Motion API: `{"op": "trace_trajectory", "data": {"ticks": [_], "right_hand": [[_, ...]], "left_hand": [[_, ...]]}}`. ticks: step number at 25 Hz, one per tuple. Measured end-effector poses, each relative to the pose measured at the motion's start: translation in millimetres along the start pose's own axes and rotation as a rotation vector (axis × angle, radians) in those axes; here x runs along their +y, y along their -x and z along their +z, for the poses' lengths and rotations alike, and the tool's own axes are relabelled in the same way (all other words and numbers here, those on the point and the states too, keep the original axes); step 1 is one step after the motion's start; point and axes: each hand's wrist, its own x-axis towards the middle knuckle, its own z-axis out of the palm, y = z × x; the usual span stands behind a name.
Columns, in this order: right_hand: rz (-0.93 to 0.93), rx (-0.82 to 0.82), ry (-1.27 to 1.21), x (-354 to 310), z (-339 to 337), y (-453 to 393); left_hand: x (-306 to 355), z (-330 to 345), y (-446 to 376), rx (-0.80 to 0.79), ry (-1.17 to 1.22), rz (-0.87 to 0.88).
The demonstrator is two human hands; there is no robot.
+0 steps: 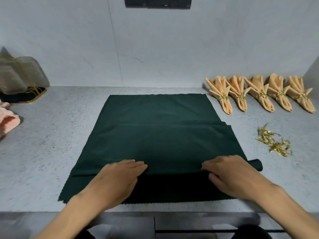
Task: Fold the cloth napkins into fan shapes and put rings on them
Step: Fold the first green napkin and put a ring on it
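Five peach napkins (260,94) lie finished in a row to the far right of the green napkin (160,128), each pleated into a fan and cinched with a gold ring, so that part of the job looks done. The green napkin is the piece in hand, and it is only at its start. It lies spread flat in the middle of the counter (51,135), with one crease line running across its middle and a first narrow pleat raised along its near part.

The left hand (119,176) rests on that pleat with its fingers laid out flat, pressing the cloth down. The right hand (231,173) also lies on the pleat, and its thumb seems tucked under the fold, so its grip looks like a light pinch on the cloth. Most of the green napkin beyond the hands is not yet pleated, and no ring is on it.

A small heap of loose gold rings (274,144) lies to the right of the green napkin, between it and the finished row. To the far left of the green napkin, a sheer organza bag (20,75) tied with gold cord stands on a dark tray; what it holds cannot be made out. Near it lies some pink cloth (7,121), perhaps more napkins.
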Motion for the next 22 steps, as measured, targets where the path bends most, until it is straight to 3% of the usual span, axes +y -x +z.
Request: {"op": "trace_trajectory", "data": {"ticks": [4, 6, 9, 12, 18, 22], "right_hand": [[0.000, -0.084, -0.134, -1, -18, 8], [0.040, -0.050, -0.248, 13, -26, -14], [0.153, 0.044, -0.229, 45, -19, -66], [0.240, 0.005, -0.189, 70, -9, -110], [0.254, -0.075, -0.212, 102, -8, -141], [0.251, 0.036, -0.337, 117, -2, -139]], "left_hand": [[12, -23, 7, -0.051, 0.030, -0.016], [1, -28, -16, -0.005, -0.062, -0.032], [-38, -33, -67, 0.016, -0.176, -0.164], [-79, -22, -105, -0.042, -0.425, -0.274], [-142, -30, -125, -0.033, 0.063, -0.252], [-158, -22, -117, 0.146, 0.310, -0.286]]}}
